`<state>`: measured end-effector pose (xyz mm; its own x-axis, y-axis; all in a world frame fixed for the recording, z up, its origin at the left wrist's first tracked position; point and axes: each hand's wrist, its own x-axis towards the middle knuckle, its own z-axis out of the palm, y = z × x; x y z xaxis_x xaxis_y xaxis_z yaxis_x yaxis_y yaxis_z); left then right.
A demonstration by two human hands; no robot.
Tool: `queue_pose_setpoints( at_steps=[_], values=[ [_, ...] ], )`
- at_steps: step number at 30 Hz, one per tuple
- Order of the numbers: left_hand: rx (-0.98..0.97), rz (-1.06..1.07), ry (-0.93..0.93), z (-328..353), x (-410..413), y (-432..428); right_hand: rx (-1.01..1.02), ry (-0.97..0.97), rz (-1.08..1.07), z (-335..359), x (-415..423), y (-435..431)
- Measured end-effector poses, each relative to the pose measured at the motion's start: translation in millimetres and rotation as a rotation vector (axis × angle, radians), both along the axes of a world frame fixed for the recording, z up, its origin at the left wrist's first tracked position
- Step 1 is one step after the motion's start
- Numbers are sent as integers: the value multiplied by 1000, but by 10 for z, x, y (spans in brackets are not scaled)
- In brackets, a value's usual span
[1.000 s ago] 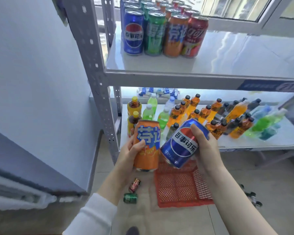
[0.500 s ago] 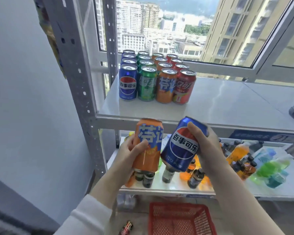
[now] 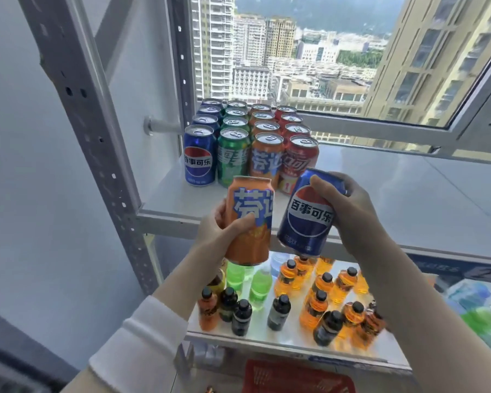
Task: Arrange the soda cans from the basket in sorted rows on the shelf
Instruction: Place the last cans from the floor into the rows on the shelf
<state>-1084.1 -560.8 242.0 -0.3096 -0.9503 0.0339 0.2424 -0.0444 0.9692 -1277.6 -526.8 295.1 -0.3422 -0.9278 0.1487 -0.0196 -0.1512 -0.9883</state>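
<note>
The red plastic mesh basket point(image 3: 298, 377) shows only its back part at the bottom edge, below the shelves; what lies in it I cannot tell. The left hand point(image 3: 214, 234) holds an orange aluminium soda can point(image 3: 251, 222) upright, with fingers and thumb curled round its body. The right hand point(image 3: 355, 211) grips a blue aluminium cola can point(image 3: 309, 217), its top leaning a little to the right.

Both cans are in the air, side by side, just before the grey metal upper shelf point(image 3: 394, 199). On this shelf stand four sorted rows: blue cans point(image 3: 199, 157), green cans point(image 3: 233, 154), orange cans point(image 3: 267, 154) and red cans point(image 3: 299, 160).

Compared with half a second ago, both held cans are higher, their tops now above the shelf board, and less of the basket is visible.

The lower shelf point(image 3: 260, 330) carries small drink bottles point(image 3: 313, 310), orange, green and dark. Behind is a window point(image 3: 408, 131) with tall buildings outside, and a grey wall point(image 3: 40, 222) is at the left.
</note>
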Motion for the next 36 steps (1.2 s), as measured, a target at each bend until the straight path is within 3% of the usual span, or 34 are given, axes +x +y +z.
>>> queue_pose_setpoints(
  at_steps=[15, 36],
  values=[
    [-315, 14, -191, 86, -346, -751, -25, 20, -98, 85, -214, -290],
    [-377, -42, -229, 13, -319, -874, -10, 14, -110, 26, -302, -301]
  ],
)
